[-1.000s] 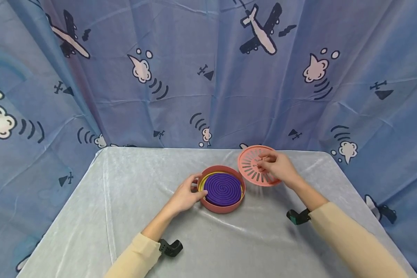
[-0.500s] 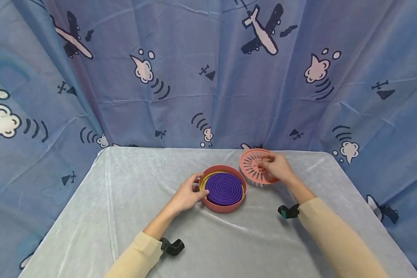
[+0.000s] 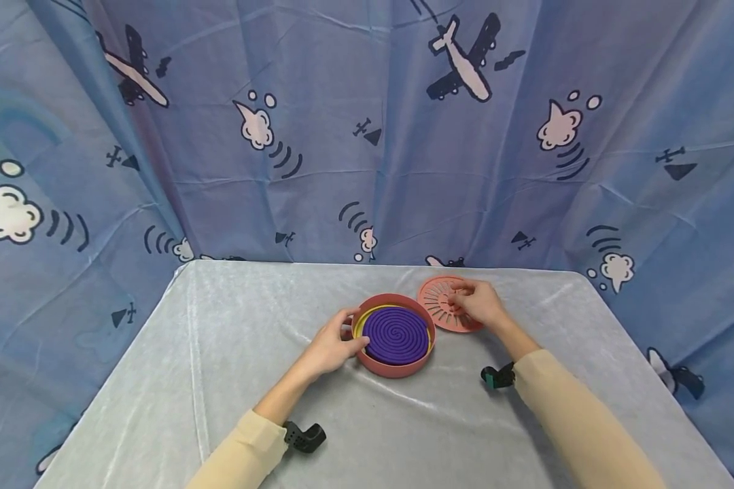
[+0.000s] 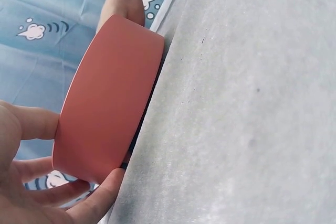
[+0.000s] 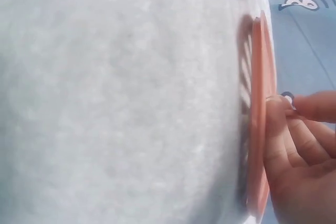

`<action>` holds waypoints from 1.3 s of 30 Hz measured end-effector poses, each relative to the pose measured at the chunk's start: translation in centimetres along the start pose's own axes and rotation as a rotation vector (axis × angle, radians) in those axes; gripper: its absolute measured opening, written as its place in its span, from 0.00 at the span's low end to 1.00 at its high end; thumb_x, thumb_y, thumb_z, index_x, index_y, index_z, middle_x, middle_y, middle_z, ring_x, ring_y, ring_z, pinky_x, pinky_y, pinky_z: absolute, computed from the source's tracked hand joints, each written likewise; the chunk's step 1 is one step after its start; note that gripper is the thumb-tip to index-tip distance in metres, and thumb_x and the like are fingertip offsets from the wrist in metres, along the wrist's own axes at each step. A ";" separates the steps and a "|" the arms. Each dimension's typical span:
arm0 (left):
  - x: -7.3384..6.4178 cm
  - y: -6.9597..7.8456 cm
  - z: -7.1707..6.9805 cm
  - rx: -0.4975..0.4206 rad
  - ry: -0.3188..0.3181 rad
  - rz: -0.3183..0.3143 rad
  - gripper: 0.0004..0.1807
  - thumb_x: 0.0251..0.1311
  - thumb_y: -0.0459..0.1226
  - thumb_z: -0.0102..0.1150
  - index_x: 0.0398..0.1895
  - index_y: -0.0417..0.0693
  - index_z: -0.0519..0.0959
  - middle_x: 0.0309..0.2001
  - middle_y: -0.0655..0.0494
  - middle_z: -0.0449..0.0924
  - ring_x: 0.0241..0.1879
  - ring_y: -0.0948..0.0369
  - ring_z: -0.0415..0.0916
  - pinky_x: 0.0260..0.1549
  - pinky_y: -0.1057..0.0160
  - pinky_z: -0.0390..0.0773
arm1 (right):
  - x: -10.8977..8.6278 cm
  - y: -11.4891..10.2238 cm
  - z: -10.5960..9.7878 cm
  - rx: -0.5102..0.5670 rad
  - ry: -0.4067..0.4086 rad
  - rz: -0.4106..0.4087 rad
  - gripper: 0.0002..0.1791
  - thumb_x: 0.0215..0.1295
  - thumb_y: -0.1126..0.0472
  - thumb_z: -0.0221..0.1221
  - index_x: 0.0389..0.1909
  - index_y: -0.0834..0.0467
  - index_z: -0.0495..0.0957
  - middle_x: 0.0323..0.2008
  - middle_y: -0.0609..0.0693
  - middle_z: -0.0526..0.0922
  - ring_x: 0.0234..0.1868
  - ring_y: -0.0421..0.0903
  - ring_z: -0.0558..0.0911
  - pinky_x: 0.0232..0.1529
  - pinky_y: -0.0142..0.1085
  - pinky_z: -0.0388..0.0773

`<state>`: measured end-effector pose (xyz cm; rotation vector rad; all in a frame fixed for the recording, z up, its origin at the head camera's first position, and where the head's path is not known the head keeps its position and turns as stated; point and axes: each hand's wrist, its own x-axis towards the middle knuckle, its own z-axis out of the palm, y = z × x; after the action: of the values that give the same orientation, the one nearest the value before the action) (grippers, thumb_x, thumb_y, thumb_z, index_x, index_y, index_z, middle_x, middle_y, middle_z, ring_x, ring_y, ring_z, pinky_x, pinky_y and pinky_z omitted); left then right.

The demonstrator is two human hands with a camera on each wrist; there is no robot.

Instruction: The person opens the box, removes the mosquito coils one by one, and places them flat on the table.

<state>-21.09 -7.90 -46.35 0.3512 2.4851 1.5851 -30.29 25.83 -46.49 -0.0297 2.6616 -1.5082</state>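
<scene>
A round, shallow terracotta-pink mosquito coil box (image 3: pixel 393 371) stands on the table. Inside it lies a purple mosquito coil (image 3: pixel 396 334), wound in a flat spiral, with a yellow rim (image 3: pixel 359 327) showing around it. My left hand (image 3: pixel 332 345) grips the box at its left side, thumb over the rim and fingers against the outer wall (image 4: pixel 107 98). Behind and right of the box, my right hand (image 3: pixel 478 303) pinches the middle of a salmon-pink slotted lid (image 3: pixel 435 299). In the right wrist view the lid (image 5: pixel 257 129) lies close over the cloth, its shadow beside it.
A pale grey cloth covers the table (image 3: pixel 251 305), whose far edge runs just behind the lid. Beyond hangs a blue curtain (image 3: pixel 318 156) printed with planes and clouds. Black wrist devices (image 3: pixel 306 437) sit below both sleeves.
My right hand has lowered the slotted lid toward the table, and the lid has gone from tilted to nearly flat. My left hand stays on the box.
</scene>
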 end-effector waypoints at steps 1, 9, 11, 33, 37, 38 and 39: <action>0.0 0.0 0.0 0.006 -0.001 0.000 0.34 0.66 0.41 0.66 0.73 0.46 0.67 0.63 0.41 0.72 0.58 0.47 0.76 0.50 0.51 0.81 | -0.1 0.1 0.0 0.003 -0.005 0.005 0.21 0.74 0.67 0.56 0.64 0.73 0.72 0.41 0.65 0.85 0.30 0.45 0.86 0.33 0.37 0.84; 0.2 0.1 0.1 0.021 -0.004 -0.001 0.34 0.66 0.41 0.65 0.74 0.46 0.66 0.64 0.41 0.72 0.59 0.46 0.76 0.53 0.48 0.79 | -1.0 0.1 -0.3 -0.037 0.017 -0.022 0.24 0.72 0.65 0.60 0.66 0.70 0.71 0.47 0.66 0.81 0.35 0.49 0.87 0.29 0.37 0.82; 0.3 0.1 0.0 0.030 -0.002 0.005 0.34 0.66 0.41 0.65 0.74 0.46 0.66 0.63 0.41 0.72 0.59 0.46 0.76 0.54 0.47 0.78 | -1.4 -0.2 -0.6 -0.059 0.015 -0.028 0.26 0.72 0.65 0.60 0.67 0.69 0.70 0.50 0.66 0.80 0.37 0.50 0.86 0.28 0.38 0.81; 0.2 0.2 -0.1 0.080 0.007 0.037 0.34 0.66 0.40 0.65 0.73 0.43 0.66 0.63 0.39 0.73 0.57 0.45 0.77 0.55 0.44 0.77 | -5.2 -6.9 -1.0 -0.236 0.008 -0.191 0.19 0.73 0.60 0.60 0.60 0.64 0.79 0.48 0.59 0.85 0.48 0.55 0.83 0.48 0.47 0.80; 0.1 0.3 0.0 0.066 0.004 0.030 0.34 0.67 0.40 0.65 0.74 0.43 0.66 0.63 0.40 0.73 0.57 0.46 0.77 0.54 0.46 0.78 | -5.5 -7.6 -0.2 -0.245 0.005 -0.228 0.19 0.73 0.59 0.60 0.61 0.62 0.78 0.50 0.59 0.84 0.50 0.56 0.82 0.51 0.50 0.79; 0.0 0.3 0.0 0.066 0.003 0.028 0.34 0.67 0.41 0.65 0.74 0.44 0.66 0.63 0.40 0.73 0.57 0.46 0.77 0.53 0.47 0.79 | -5.6 -7.7 0.0 -0.243 0.001 -0.234 0.20 0.73 0.59 0.60 0.61 0.62 0.78 0.50 0.59 0.84 0.50 0.55 0.82 0.51 0.50 0.79; 0.0 0.2 0.1 0.066 0.003 0.027 0.34 0.67 0.41 0.65 0.74 0.44 0.66 0.63 0.40 0.73 0.57 0.46 0.77 0.52 0.48 0.79 | -5.6 -7.8 0.3 -0.245 -0.004 -0.243 0.20 0.73 0.59 0.60 0.61 0.62 0.78 0.50 0.59 0.84 0.50 0.55 0.82 0.51 0.50 0.79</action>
<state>-21.02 -7.78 -46.18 0.3936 2.5497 1.5176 -24.86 21.88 -39.61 -0.3832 2.9095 -1.2207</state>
